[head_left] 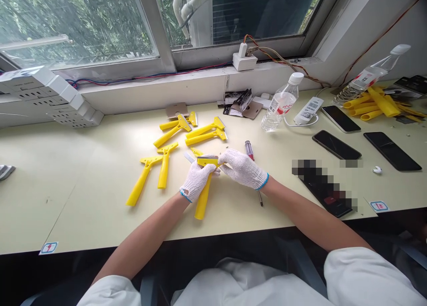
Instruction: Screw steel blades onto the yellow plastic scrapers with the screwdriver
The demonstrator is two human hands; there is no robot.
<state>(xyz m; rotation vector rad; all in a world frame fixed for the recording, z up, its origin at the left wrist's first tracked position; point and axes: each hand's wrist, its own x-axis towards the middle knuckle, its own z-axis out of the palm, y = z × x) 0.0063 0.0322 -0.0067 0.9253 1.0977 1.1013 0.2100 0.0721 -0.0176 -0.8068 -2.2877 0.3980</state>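
Observation:
Both hands wear white knit gloves with blue cuffs. My left hand grips a yellow scraper around its head, with the handle pointing down toward the table's front edge. My right hand is closed at the right end of the scraper head; its fingertips are pressed together there, and what they pinch is too small to make out. A screwdriver lies partly under my right hand, its tip showing below the wrist. Just behind my left hand are a loose blade and another yellow piece, partly hidden.
Several yellow scrapers lie left and behind. A water bottle, a power strip and opened black packaging stand near the sill. Phones and yellow handles are at right, white boxes at left.

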